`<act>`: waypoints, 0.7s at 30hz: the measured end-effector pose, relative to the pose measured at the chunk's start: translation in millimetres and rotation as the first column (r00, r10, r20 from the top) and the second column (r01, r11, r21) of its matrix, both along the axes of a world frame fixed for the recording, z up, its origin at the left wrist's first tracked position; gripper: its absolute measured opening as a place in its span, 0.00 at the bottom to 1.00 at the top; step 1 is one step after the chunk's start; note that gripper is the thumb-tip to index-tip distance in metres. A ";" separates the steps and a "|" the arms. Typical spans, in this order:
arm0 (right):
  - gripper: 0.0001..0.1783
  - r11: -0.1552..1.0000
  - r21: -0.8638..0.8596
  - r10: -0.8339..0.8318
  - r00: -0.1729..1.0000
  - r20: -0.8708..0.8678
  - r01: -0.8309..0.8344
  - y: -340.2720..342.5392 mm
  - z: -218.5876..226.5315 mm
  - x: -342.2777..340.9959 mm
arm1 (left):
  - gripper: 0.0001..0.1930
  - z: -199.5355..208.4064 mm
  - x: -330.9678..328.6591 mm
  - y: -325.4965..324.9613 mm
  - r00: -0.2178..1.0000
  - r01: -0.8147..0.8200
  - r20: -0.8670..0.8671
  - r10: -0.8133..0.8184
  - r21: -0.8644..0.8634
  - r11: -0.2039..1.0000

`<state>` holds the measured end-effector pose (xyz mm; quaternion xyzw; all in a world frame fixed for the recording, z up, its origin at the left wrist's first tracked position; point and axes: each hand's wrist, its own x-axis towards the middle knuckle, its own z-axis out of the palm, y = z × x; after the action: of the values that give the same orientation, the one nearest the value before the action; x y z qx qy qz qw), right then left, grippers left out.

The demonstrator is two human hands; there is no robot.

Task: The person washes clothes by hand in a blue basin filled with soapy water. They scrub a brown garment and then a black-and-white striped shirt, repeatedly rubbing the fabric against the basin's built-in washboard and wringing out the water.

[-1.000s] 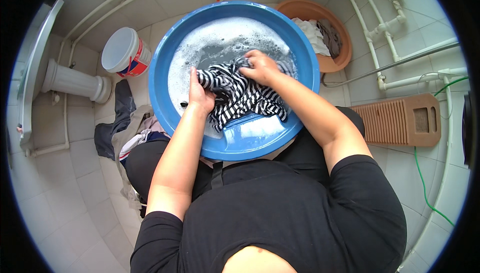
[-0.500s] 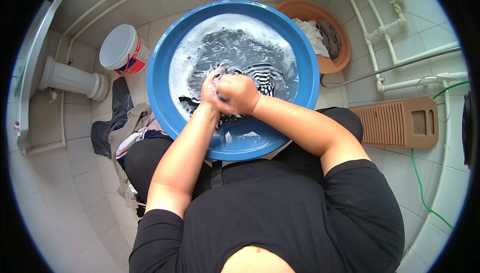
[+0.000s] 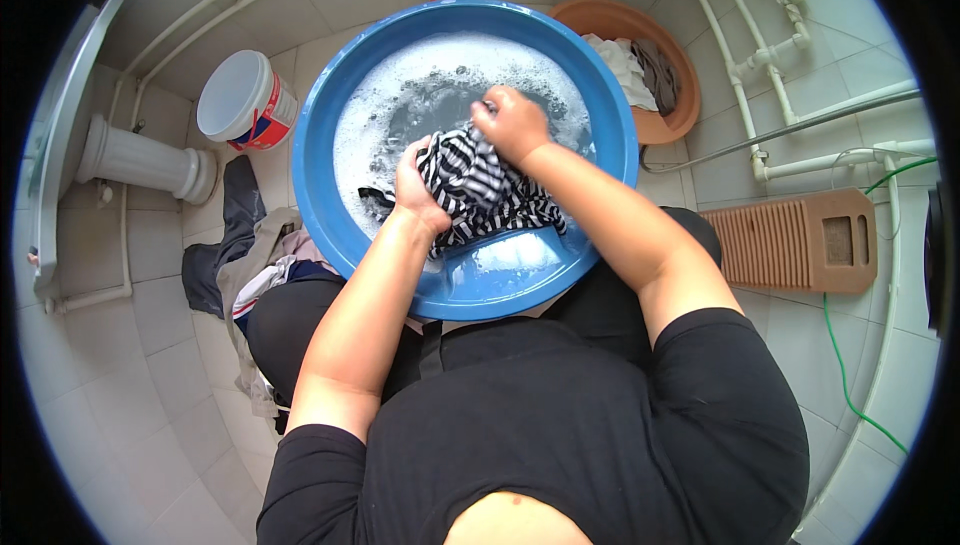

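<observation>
A wet black-and-white striped garment (image 3: 468, 177) lies bunched at the near side of a big blue basin (image 3: 318, 135), partly lifted out of the foamy water (image 3: 440, 75). My left hand (image 3: 418, 190) grips the garment's left side, fingers curled behind it. Just above the cloth, to the right, my right hand (image 3: 512, 125) is closed in a fist on a dark piece of the same garment. Part of the striped cloth rests on the basin's sloped near wall, and some trails into the suds at the left.
Left of the basin stand a white bucket (image 3: 236, 95) and a white pedestal (image 3: 150, 157); a clothes pile (image 3: 250, 245) lies by my left knee. Behind right is an orange-brown tub (image 3: 680, 125) holding clothes. A brown washboard (image 3: 790, 245) sits at right, near pipes and a green hose (image 3: 845, 385).
My hands, pressed together before, have moved apart. The right one has gone up and to the right, and more of the striped garment is raised above the water between them.
</observation>
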<state>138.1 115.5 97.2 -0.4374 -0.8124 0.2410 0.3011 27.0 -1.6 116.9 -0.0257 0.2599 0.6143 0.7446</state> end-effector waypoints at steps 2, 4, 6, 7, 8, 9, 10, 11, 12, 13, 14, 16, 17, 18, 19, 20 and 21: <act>0.24 0.908 -0.411 -0.009 0.984 0.178 0.083 25.2 1.7 10.1 | 0.26 16.2 -6.4 2.0 0.984 -0.167 -0.090 0.155 -0.149 0.975; 0.28 0.896 -0.430 0.090 0.994 -0.062 -0.109 47.3 -31.0 25.5 | 0.29 10.2 -20.3 4.7 0.953 -0.297 -0.103 0.284 -0.156 0.942; 0.36 0.873 -0.455 0.267 0.953 0.143 -0.176 47.6 -41.2 35.3 | 0.28 -5.0 -31.2 3.8 0.912 -0.395 -0.185 0.366 -0.153 0.906; 0.37 0.872 -0.471 0.294 0.914 0.279 -0.136 45.6 -42.7 36.0 | 0.27 -20.1 -33.2 2.4 0.890 -0.436 -0.243 0.386 -0.206 0.876; 0.38 0.874 -0.479 0.301 0.860 0.412 -0.077 47.0 -49.2 41.9 | 0.27 -23.6 -29.2 5.8 0.873 -0.462 -0.298 0.385 -0.257 0.849; 0.43 0.794 -0.607 0.320 0.844 0.429 0.007 55.3 -55.4 43.5 | 0.23 -27.9 -27.8 5.6 0.880 -0.452 -0.289 0.376 -0.266 0.851; 0.37 0.773 -0.626 0.298 0.809 0.506 0.107 62.3 -60.9 46.2 | 0.19 -34.2 -27.2 7.2 0.855 -0.488 -0.330 0.401 -0.249 0.836; 0.31 0.841 -0.524 0.226 0.793 0.566 0.135 55.0 -38.3 38.5 | 0.18 -39.8 -28.6 7.8 0.840 -0.496 -0.370 0.397 -0.227 0.838; 0.24 0.896 -0.415 0.150 0.774 0.615 0.157 39.8 -21.1 31.2 | 0.17 -45.1 -30.4 6.1 0.822 -0.505 -0.410 0.395 -0.206 0.838; 0.15 0.999 -0.041 0.032 0.865 0.501 -0.013 25.5 -28.3 36.6 | 0.16 -52.9 -27.4 7.7 0.805 -0.504 -0.437 0.401 -0.148 0.851; 0.15 0.985 0.000 0.160 0.907 0.389 -0.173 21.6 -22.6 30.9 | 0.16 -58.1 -25.3 10.6 0.785 -0.504 -0.462 0.413 -0.086 0.860; 0.18 0.941 -0.067 0.330 0.944 -0.029 -0.331 5.8 -22.5 17.9 | 0.16 -44.5 -16.6 13.7 0.839 -0.401 -0.388 0.382 0.033 0.915; 0.17 0.909 -0.100 0.381 0.904 -0.193 -0.405 -13.9 -2.4 6.2 | 0.17 -46.3 -18.5 14.4 0.882 -0.361 -0.289 0.372 0.093 0.928; 0.16 0.884 -0.068 0.424 0.855 -0.298 -0.462 -31.2 5.5 -3.3 | 0.22 -38.8 -14.2 14.2 0.871 -0.378 -0.329 0.364 0.022 0.925; 0.14 0.857 0.064 0.503 0.802 -0.322 -0.512 -50.0 15.7 -11.5 | 0.25 -34.0 -17.4 8.2 0.961 -0.231 -0.144 0.237 0.055 0.971; 0.12 0.784 0.087 0.612 0.742 -0.272 -0.615 -71.2 42.9 -11.6 | 0.28 -30.6 -25.0 -1.7 0.995 -0.093 0.037 0.089 0.117 0.989; 0.11 0.756 0.123 0.651 0.718 -0.246 -0.643 -89.5 57.5 -10.6 | 0.30 -29.0 -27.3 -5.3 0.955 0.099 0.236 -0.181 0.322 0.942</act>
<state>127.6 25.9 154.8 -0.0840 -0.8675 0.3771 0.3133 -0.3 -6.9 87.8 0.0279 0.0621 0.5834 0.8094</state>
